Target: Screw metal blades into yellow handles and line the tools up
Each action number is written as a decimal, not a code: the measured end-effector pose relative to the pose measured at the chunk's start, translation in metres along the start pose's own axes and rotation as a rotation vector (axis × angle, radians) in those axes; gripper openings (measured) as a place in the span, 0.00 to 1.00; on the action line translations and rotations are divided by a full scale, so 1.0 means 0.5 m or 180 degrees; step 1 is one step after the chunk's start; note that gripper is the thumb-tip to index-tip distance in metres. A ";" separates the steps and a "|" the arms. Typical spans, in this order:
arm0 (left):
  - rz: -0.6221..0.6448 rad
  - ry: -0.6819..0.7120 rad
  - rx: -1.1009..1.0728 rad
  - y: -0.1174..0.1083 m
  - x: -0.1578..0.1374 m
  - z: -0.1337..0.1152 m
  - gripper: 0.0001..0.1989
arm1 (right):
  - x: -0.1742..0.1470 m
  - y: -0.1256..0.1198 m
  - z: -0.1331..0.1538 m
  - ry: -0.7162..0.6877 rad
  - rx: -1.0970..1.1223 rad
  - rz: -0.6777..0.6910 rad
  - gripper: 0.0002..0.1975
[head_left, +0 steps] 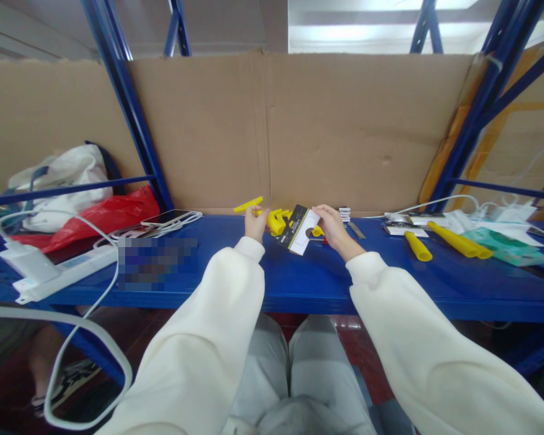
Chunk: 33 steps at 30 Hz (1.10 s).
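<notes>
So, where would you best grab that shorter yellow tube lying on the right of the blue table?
Probably around the middle of the yellow tube, coming from above and closing across its sides: it lies on its side on the blue table, its rounded top uncovered. The right hand is nearer, but holds a black-and-white card.

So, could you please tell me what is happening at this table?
A person in white sleeves is working with both hands at the blue table. The left hand holds a yellow strip, and the right hand holds a black-and-white card by its edge. More yellow pieces show between the hands, and yellow tubes lie off to the right.
</notes>
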<state>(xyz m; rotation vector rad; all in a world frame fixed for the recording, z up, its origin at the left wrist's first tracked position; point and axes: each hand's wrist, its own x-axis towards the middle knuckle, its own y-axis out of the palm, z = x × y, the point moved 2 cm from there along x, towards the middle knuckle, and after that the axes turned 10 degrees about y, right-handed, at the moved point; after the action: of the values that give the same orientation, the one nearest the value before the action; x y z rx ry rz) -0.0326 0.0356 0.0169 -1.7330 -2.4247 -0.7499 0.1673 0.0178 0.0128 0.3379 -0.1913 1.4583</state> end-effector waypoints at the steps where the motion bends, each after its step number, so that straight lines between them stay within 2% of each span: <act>1: -0.0039 0.0017 -0.0004 0.000 0.002 0.002 0.16 | 0.000 0.000 0.000 -0.0002 0.0031 -0.0027 0.17; 7: -0.0236 -0.0018 -0.0217 -0.003 0.011 0.008 0.24 | 0.003 -0.001 0.001 0.0029 0.0134 -0.0133 0.10; 11: -0.0052 -0.0216 -0.0169 0.003 -0.004 0.004 0.26 | 0.001 -0.005 -0.002 0.0090 -0.0092 -0.0267 0.07; 15: 0.0093 -0.0230 -0.0213 0.008 -0.017 0.000 0.27 | -0.001 -0.008 -0.004 0.0139 -0.0263 -0.0323 0.05; 21: 0.0220 -0.0158 -0.0288 0.002 -0.009 0.013 0.21 | -0.001 -0.006 -0.001 0.0299 -0.0103 -0.0257 0.04; 27: 0.0252 -0.0097 -0.0491 -0.001 0.006 0.020 0.18 | 0.005 -0.012 -0.005 0.0271 -0.0054 -0.0276 0.03; 33: 0.0153 -0.0251 -0.0230 0.000 0.005 0.014 0.13 | 0.015 -0.017 -0.005 0.0299 0.0128 -0.0523 0.04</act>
<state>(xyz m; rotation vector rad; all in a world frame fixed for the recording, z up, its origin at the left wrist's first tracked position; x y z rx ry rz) -0.0322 0.0408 0.0116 -1.8747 -2.4247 -0.7876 0.1766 0.0251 0.0123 0.3096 -0.0571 1.3134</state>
